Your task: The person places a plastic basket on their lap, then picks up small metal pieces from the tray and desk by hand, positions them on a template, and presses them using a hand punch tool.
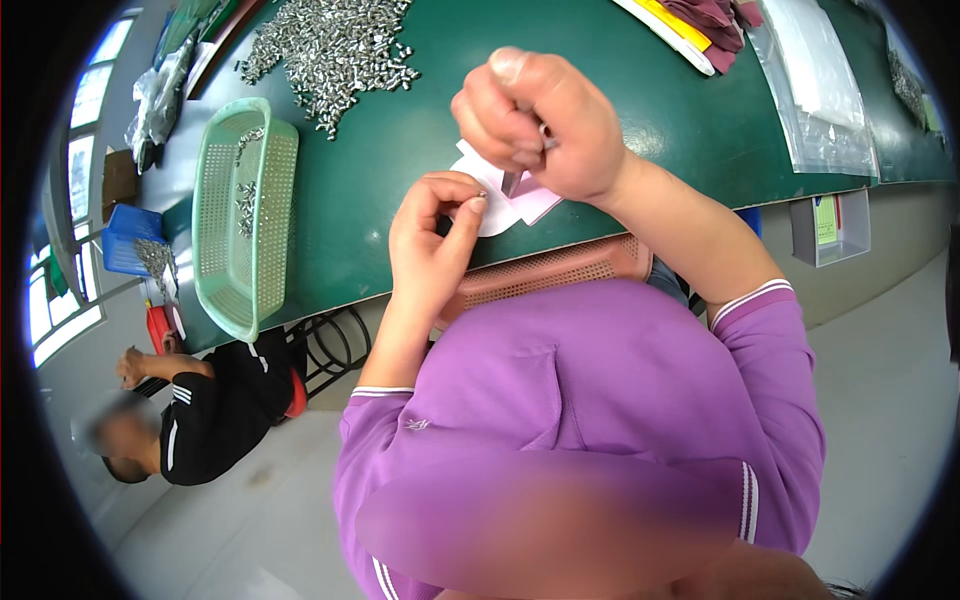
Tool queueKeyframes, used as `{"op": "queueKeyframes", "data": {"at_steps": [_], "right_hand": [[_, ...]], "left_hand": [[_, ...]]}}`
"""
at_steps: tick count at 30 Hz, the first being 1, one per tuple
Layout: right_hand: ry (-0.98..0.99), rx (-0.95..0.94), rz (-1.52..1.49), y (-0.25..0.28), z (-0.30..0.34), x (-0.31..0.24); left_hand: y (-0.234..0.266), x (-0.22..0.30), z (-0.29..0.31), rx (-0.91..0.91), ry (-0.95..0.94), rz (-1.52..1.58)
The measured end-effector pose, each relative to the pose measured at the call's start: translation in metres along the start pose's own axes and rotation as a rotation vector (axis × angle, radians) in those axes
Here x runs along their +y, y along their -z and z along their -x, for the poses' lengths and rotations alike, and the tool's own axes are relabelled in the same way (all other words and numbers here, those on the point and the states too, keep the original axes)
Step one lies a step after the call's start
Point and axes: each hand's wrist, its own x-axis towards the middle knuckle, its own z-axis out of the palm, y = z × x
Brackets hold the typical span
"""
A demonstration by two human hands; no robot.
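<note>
My right hand (550, 125) is closed in a fist around a small tool, and only its flat metal end (512, 184) shows below the fingers. Just left of that end, my left hand (435, 225) pinches a tiny metal piece (483, 195) between thumb and forefinger. Its other fingers are curled in. Beneath both hands, a white sheet of paper (494, 222) and a pink sheet (538, 205) lie on the green table (400, 130). The handle of the tool is hidden in my fist, so its exact kind does not show.
A heap of small shiny metal pieces (335, 55) lies at the far left. The pale green basket (275, 215) holds a few more. A pink basket (570, 272) sits below the table edge. Clear plastic bags (815, 90) lie right. A person in black (225, 410) works at left.
</note>
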Motion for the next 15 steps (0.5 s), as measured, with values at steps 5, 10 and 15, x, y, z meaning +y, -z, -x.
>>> {"op": "queueKeyframes", "data": {"at_steps": [5,10,15], "right_hand": [[0.110,0.093,0.089,0.000,0.000,-0.001],[0.084,0.077,0.098,-0.002,0.000,0.000],[0.074,0.063,0.075,0.000,0.000,0.001]], "left_hand": [[0.018,0.010,-0.004,-0.080,0.369,0.920],[0.022,0.005,-0.003,-0.058,0.504,1.403],[0.026,0.003,-0.003,-0.035,0.516,1.463]]}}
